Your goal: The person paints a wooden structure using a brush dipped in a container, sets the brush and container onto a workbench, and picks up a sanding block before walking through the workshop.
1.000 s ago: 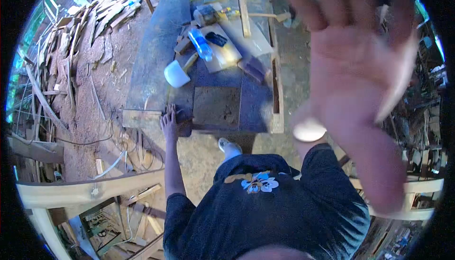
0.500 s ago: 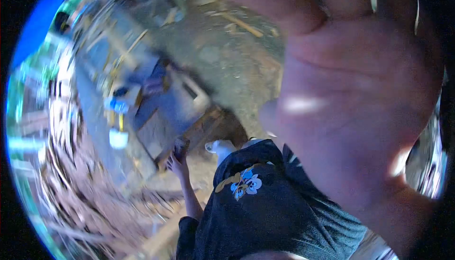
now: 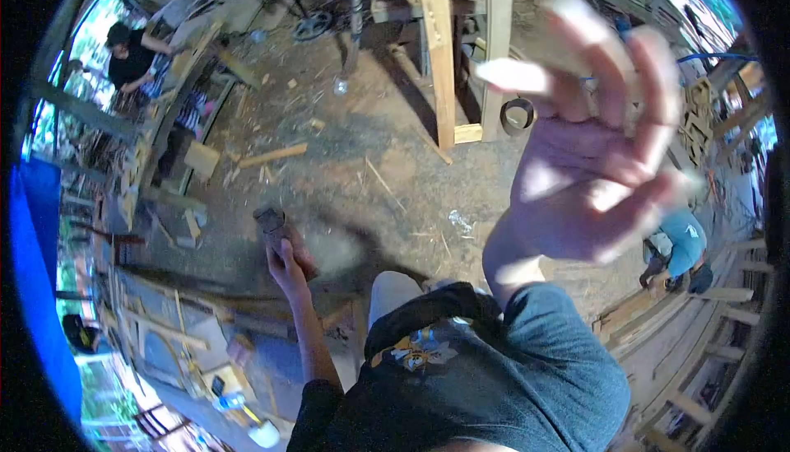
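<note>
My left hand (image 3: 286, 269) is closed around a worn brownish block (image 3: 270, 223), held out over the dirt floor in front of me. The block's exact kind is hard to make out, since my fingers and thumb cover part of it. High on the right, close to the camera, my right hand (image 3: 576, 172) is raised with its palm showing. Its fingers are apart and loosely bent, blurred at the tips, and nothing is in them. Behind that hand stands a light wooden frame (image 3: 442, 57).
Wood scraps, including a short plank (image 3: 273, 155), lie about the floor (image 3: 354, 180). A person (image 3: 132, 57) is at a bench upper left; another (image 3: 683, 242) crouches by long boards (image 3: 650, 312) at right. A worktop (image 3: 284, 370) with tools lies lower left.
The view has swung away from the worktop toward the open floor and wooden frame. My right hand, which filled the right side, is now farther from the camera. My left hand still holds the block.
</note>
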